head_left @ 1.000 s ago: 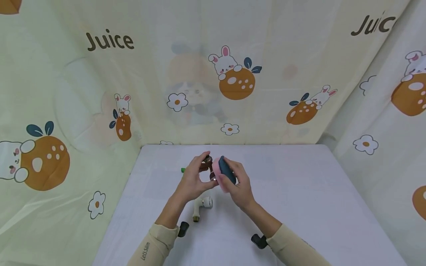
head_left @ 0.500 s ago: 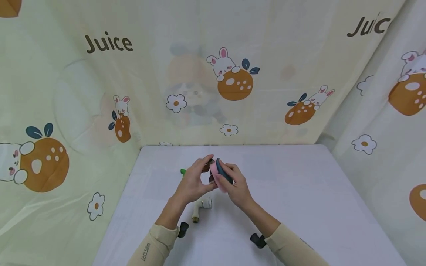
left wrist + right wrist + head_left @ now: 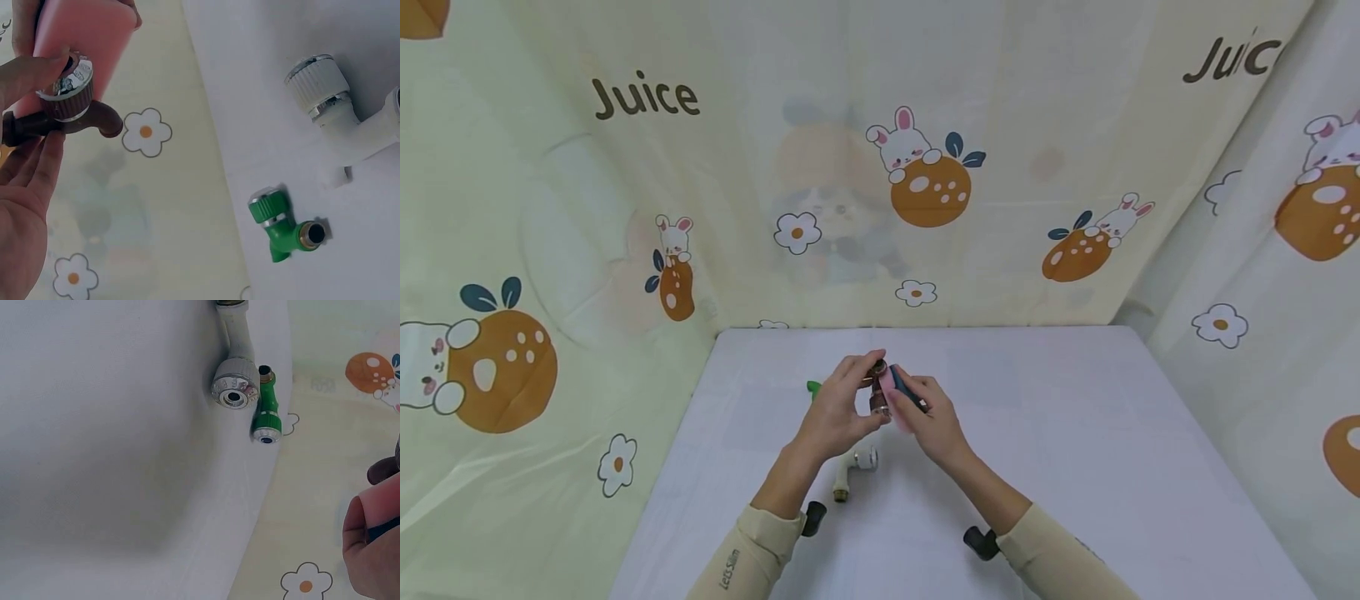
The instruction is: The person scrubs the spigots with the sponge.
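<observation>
My left hand holds a dark brown tap with a ribbed, silver-topped knob, raised over the table. In the left wrist view the thumb lies on the knob's top and the fingers are beneath the body. My right hand grips a sponge, pink on one side and dark blue on the other. Its pink face lies against or right beside the tap; exact contact is hard to tell. In the right wrist view, only part of the sponge shows, at the right edge.
A cream-white tap lies on the white table below the left hand. Farther back a green tap lies on it, mostly hidden behind the left hand in the head view. A printed curtain hangs behind the table.
The sponge has shifted left toward the brown tap, then slightly back, and is seen more edge-on. More of the tap now shows in front of it. The left hand has barely moved.
</observation>
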`<state>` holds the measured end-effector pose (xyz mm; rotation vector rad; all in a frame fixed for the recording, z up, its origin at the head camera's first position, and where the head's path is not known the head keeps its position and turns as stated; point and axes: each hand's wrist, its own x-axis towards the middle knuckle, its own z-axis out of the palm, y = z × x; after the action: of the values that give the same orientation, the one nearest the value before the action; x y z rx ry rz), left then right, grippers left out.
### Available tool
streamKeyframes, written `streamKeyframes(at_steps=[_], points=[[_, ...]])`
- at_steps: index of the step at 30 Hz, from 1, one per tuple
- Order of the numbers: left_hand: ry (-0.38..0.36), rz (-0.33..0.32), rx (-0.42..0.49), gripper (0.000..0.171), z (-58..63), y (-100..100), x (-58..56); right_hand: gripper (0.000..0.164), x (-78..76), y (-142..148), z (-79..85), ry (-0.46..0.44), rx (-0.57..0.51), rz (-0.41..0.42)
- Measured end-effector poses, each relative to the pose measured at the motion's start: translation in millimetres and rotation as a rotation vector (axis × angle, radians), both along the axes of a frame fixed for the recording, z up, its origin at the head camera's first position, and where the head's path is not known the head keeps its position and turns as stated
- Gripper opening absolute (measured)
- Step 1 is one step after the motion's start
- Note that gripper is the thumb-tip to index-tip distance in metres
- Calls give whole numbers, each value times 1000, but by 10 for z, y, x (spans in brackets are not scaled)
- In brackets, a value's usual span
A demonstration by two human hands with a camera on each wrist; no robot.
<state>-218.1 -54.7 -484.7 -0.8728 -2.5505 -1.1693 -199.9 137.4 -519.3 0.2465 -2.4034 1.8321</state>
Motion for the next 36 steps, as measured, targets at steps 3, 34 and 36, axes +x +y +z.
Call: streamKeyframes(at_steps=[3,34,36], points=[[-10,-16,2,94,-1,-9,-3,48,-4,22,-8,-32,8,8],[-236,-167,331,99,76,28,36,48,-141,49,-131,-69,84,-100],[-250,-172,344,98,78,27,38,48,-147,54,-137,-75,87,-104]])
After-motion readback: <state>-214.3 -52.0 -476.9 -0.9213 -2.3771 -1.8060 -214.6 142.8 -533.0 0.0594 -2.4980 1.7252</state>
